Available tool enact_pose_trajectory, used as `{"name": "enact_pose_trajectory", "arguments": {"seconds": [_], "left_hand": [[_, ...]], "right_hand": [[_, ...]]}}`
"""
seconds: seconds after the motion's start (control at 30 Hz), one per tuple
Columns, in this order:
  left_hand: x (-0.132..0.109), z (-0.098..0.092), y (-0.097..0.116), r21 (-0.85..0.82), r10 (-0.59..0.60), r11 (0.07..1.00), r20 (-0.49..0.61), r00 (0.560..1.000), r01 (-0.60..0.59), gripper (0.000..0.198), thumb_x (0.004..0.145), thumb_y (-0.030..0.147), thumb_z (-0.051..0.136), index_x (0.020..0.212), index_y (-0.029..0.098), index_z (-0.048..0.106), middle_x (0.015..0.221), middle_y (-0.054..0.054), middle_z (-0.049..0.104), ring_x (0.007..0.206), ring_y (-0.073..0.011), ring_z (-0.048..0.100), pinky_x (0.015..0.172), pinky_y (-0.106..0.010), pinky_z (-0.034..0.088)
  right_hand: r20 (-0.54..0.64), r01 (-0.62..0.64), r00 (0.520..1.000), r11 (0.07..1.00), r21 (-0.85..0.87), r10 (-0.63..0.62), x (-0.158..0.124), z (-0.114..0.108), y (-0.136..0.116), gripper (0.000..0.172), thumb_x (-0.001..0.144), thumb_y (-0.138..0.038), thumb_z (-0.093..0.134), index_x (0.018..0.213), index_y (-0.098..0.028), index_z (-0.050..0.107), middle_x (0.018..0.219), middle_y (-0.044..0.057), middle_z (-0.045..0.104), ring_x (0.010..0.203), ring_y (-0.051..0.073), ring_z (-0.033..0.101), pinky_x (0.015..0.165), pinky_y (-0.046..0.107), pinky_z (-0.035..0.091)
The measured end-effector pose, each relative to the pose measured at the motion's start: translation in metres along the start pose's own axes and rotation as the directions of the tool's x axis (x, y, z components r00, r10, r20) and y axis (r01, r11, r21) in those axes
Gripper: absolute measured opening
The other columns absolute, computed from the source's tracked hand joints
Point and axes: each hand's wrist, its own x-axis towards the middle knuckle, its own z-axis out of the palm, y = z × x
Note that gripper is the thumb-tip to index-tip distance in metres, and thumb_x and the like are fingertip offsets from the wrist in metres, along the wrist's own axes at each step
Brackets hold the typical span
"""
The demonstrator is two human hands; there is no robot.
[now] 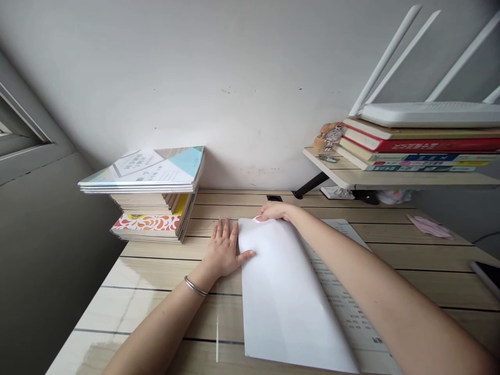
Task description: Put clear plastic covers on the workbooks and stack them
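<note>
A large white paper sheet (281, 291) lies in the middle of the desk, its right side curving up as if folded over. My right hand (275, 211) pinches the sheet's far edge, near its far left corner. My left hand (224, 250) lies flat with fingers spread on the desk beside the sheet, its thumb over the left edge. What looks like a clear plastic film (228, 323) sticks out to the left of the white sheet. Printed paper (346, 297) with rows of text shows on the right, partly hidden beneath the curved sheet and my right forearm.
A stack of books and booklets (146, 221) stands at the back left of the wooden desk (152, 299). On a raised shelf (359, 179) at right, several books (425, 146) carry a white router (429, 114). A pink cloth-like item (429, 226) and a phone (486, 276) lie at right.
</note>
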Motion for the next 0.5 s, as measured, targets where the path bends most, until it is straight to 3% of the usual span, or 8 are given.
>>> {"name": "enact_pose_trajectory", "arguments": {"seconds": [0.23,0.5], "left_hand": [[0.001,-0.004,0.001,0.01,0.005,1.0,0.035,0.999,-0.006,0.098,0.078,0.08,0.023,0.147,0.011,0.025,0.152,-0.022,0.019,0.141,-0.0389,0.007,0.112,-0.053,0.014],[0.001,-0.002,0.0,0.009,0.007,1.0,0.029,1.0,-0.007,0.098,0.077,0.08,0.027,0.147,0.012,0.024,0.153,-0.021,0.018,0.14,-0.0395,0.007,0.112,-0.054,0.014]], "right_hand": [[0.078,0.007,0.997,0.999,0.054,-0.011,0.001,-0.001,-0.001,0.026,0.072,-0.032,0.07,0.093,-0.018,0.073,0.095,0.006,0.073,0.08,0.017,0.066,0.066,0.022,0.05],[0.111,-0.026,0.993,1.0,-0.015,0.028,0.012,-0.003,-0.009,0.037,0.066,-0.034,0.076,0.098,-0.017,0.072,0.102,0.008,0.071,0.086,0.02,0.065,0.068,0.026,0.05]]}}
